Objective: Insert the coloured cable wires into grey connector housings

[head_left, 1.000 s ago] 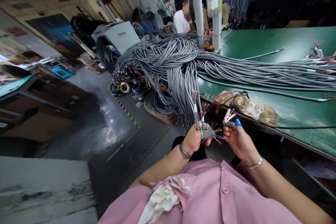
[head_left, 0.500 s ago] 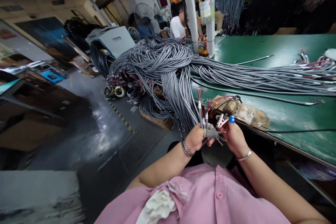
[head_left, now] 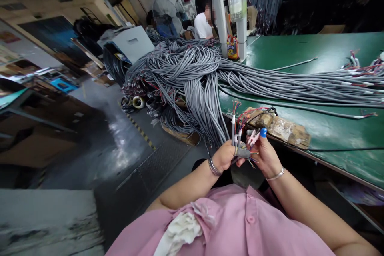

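The left hand [head_left: 223, 156], just below frame centre, is fisted round thin grey cable ends [head_left: 233, 128], standing them upright so their stripped coloured wires [head_left: 236, 106] meet the right hand [head_left: 265, 156], whose curled fingers pinch a small pink-handled tool [head_left: 253, 137] beside them.

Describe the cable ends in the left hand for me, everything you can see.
The cable ends are a few gray, rubbery-looking jacketed cables standing nearly upright out of the left hand, which is closed around them. Each has a white band below a stripped tip, where thin red, blue and green wires fan out. More loose wires splay sideways toward the right hand, which holds a pink tool close beside them, just off the green table edge.
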Available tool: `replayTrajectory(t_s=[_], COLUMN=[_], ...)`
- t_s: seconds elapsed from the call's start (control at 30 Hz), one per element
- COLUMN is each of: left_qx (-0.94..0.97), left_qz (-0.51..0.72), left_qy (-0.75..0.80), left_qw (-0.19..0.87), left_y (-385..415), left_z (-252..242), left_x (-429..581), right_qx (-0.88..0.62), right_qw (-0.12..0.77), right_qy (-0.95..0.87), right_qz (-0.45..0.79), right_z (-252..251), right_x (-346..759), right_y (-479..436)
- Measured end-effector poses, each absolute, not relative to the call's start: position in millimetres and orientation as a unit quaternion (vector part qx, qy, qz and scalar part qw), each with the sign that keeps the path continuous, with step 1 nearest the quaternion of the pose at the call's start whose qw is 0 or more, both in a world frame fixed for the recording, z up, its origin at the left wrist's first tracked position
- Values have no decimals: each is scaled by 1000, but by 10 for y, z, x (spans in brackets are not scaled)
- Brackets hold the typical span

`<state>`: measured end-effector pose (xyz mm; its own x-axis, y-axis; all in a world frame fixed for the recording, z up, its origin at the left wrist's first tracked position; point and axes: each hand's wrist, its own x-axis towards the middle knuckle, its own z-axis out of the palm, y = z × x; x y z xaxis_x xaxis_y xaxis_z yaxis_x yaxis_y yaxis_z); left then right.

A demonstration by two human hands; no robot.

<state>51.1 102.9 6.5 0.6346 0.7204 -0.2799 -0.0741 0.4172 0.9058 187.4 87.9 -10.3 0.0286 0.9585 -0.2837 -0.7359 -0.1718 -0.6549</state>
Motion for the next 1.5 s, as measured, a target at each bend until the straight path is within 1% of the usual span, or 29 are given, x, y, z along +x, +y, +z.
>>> replayTrajectory(t_s=[0.3, 0.47, 0.63, 0.7, 0.83, 1.0, 1.17, 1.23, 1.5], left_qx=[477, 498, 498, 501, 507, 492, 486, 488, 487], left_qz=[272, 301, 386, 399, 395, 410, 410, 405, 406], left_qy=[350, 351, 367, 373, 389, 386, 398, 400, 393], left_qw=[759, 733, 684, 671, 660, 664, 662, 661, 666], left_y=[987, 843, 684, 664, 684, 718, 729, 738, 692], left_z=[82, 140, 200, 214, 218, 160, 98, 85, 128], left_x=[453, 420, 461, 492, 553, 597, 610, 613, 545], right_qx=[-280, -257, -291, -308, -321, -262, -260, -258, -239], right_qw=[600, 583, 603, 618, 638, 578, 605, 602, 590], right_qy=[-146, -162, -210, -223, -221, -179, -116, -106, -139], right_qz=[735, 754, 713, 688, 664, 752, 744, 748, 758], right_z=[-185, -176, -173, -209, -265, -224, -222, -240, -224], right_x=[1964, 2037, 2034, 2019, 1984, 1951, 1935, 1931, 1970], right_y=[837, 791, 771, 780, 811, 855, 891, 887, 815])
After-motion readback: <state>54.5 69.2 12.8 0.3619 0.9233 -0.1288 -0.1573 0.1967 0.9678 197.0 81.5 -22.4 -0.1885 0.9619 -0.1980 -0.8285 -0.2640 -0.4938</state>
